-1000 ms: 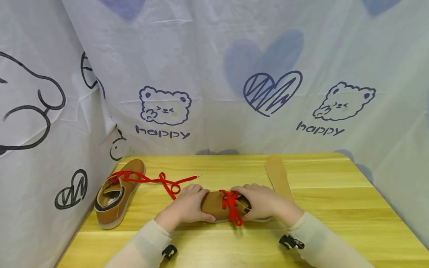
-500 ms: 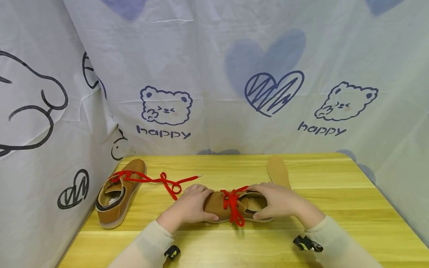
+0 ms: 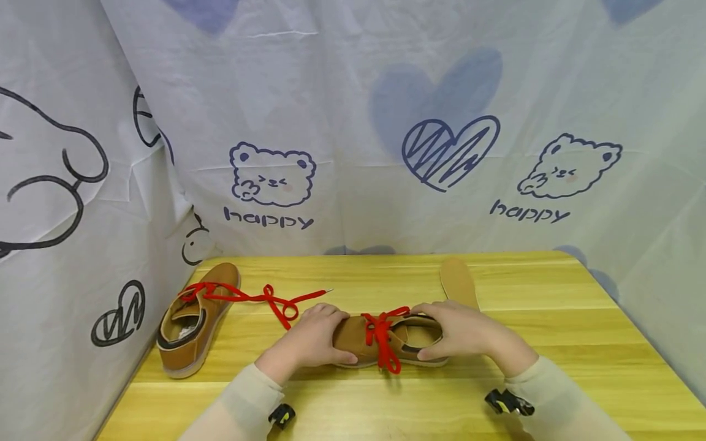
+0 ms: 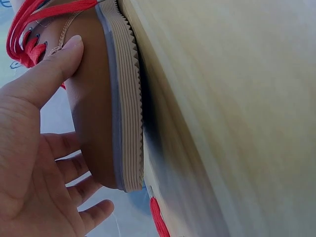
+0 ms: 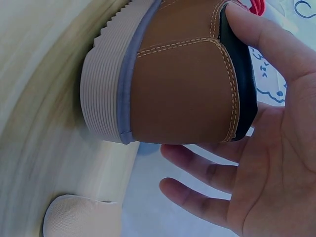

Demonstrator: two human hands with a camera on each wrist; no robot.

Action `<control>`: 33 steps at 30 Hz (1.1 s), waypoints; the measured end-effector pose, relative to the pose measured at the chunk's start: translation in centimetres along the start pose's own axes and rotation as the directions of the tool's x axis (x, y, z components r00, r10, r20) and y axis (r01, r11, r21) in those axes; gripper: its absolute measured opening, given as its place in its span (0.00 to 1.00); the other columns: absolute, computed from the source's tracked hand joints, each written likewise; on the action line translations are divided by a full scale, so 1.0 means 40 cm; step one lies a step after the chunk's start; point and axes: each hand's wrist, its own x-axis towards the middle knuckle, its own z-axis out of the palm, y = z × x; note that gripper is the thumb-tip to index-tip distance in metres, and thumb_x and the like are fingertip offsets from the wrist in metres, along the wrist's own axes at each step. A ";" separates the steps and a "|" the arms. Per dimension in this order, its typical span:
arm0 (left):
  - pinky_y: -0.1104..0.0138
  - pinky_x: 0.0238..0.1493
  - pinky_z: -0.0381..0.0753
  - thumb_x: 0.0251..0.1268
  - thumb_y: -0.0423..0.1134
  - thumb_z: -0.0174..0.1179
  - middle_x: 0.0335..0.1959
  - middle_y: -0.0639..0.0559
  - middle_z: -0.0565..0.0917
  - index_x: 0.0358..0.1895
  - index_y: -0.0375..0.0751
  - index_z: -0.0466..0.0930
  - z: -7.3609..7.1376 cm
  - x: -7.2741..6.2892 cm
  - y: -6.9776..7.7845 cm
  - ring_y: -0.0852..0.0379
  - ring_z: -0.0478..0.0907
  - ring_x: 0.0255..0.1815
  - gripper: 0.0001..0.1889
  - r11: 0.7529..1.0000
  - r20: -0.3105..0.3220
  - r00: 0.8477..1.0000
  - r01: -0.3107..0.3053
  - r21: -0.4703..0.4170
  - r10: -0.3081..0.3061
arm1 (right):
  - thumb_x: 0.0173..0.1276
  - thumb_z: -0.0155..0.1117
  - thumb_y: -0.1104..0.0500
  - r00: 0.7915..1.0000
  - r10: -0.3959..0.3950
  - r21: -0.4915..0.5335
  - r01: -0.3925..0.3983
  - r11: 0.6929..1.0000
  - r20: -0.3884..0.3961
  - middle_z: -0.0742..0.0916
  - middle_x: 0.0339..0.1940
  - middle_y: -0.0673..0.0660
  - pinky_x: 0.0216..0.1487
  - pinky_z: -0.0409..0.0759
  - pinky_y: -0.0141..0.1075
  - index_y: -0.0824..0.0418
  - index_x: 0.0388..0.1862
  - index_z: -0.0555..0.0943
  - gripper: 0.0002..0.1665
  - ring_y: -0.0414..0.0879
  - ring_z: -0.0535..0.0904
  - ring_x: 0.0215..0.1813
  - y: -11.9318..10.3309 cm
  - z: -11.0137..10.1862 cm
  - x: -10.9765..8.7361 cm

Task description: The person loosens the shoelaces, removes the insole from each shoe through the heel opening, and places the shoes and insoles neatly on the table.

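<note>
A brown leather shoe [image 3: 351, 338] with red laces [image 3: 381, 334] tied in a bow lies sole down on the table, toe to the left. My left hand [image 3: 315, 335] holds the toe end, thumb on the near side and fingers on the far side. At the heel end my right hand [image 3: 462, 331] grips the shoe, its thumb on the dark padded collar [image 5: 240, 84]. Between thumb and fingers the shoe's opening shows from above. The ridged pale sole [image 4: 129, 113] sits against the wood in the left wrist view.
A matching shoe [image 3: 179, 354] stands at the table's left edge, its loose red lace [image 3: 242, 296] trailing right. Beyond my right hand lies a tan insole [image 3: 459, 285]. A printed white cloth [image 3: 353, 202] hangs behind the wooden table [image 3: 579, 343].
My right hand has shifted right along the shoe to its heel end, uncovering the opening. The left hand and the shoe have barely moved.
</note>
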 end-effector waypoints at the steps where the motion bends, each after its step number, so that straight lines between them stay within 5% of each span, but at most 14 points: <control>1: 0.47 0.69 0.64 0.50 0.70 0.69 0.63 0.45 0.77 0.68 0.40 0.74 0.000 -0.001 -0.001 0.44 0.68 0.68 0.47 1.000 0.000 1.000 0.001 -0.003 -0.001 | 0.52 0.74 0.30 1.000 -0.003 -0.001 0.003 1.000 0.000 0.81 0.63 0.55 0.60 0.75 0.55 0.52 0.71 0.73 0.51 0.58 0.76 0.62 -0.001 0.000 0.000; 11: 0.46 0.70 0.62 0.51 0.69 0.69 0.66 0.45 0.75 0.70 0.41 0.72 -0.001 0.001 -0.001 0.43 0.66 0.70 0.48 1.000 0.016 1.000 0.014 -0.022 -0.014 | 0.55 0.70 0.27 0.999 -0.029 0.018 0.028 0.999 0.025 0.80 0.65 0.59 0.62 0.73 0.57 0.56 0.72 0.71 0.54 0.61 0.74 0.65 0.000 -0.012 -0.001; 19: 0.45 0.70 0.62 0.51 0.67 0.70 0.66 0.45 0.75 0.70 0.40 0.72 -0.002 0.000 0.005 0.42 0.66 0.70 0.47 0.999 0.027 0.999 0.020 -0.033 -0.019 | 0.76 0.56 0.41 0.991 -0.137 0.031 0.137 0.990 0.006 0.82 0.58 0.57 0.62 0.73 0.55 0.58 0.63 0.79 0.28 0.58 0.75 0.61 -0.040 -0.046 0.024; 26: 0.45 0.69 0.64 0.50 0.68 0.71 0.64 0.45 0.77 0.68 0.41 0.74 0.000 0.001 0.005 0.43 0.68 0.68 0.46 1.000 0.010 1.000 0.007 -0.012 -0.007 | 0.77 0.60 0.54 0.970 -0.241 -0.052 0.239 0.970 -0.035 0.84 0.48 0.52 0.59 0.76 0.50 0.58 0.49 0.86 0.13 0.55 0.79 0.55 -0.102 -0.083 0.080; 33: 0.45 0.68 0.64 0.50 0.68 0.70 0.63 0.46 0.77 0.68 0.41 0.75 -0.005 -0.001 0.001 0.44 0.68 0.67 0.46 1.000 0.014 1.000 0.014 -0.003 -0.014 | 0.76 0.60 0.51 0.976 -0.215 -0.116 0.217 0.969 0.028 0.84 0.48 0.49 0.59 0.76 0.46 0.52 0.44 0.87 0.10 0.50 0.79 0.55 -0.144 -0.083 0.149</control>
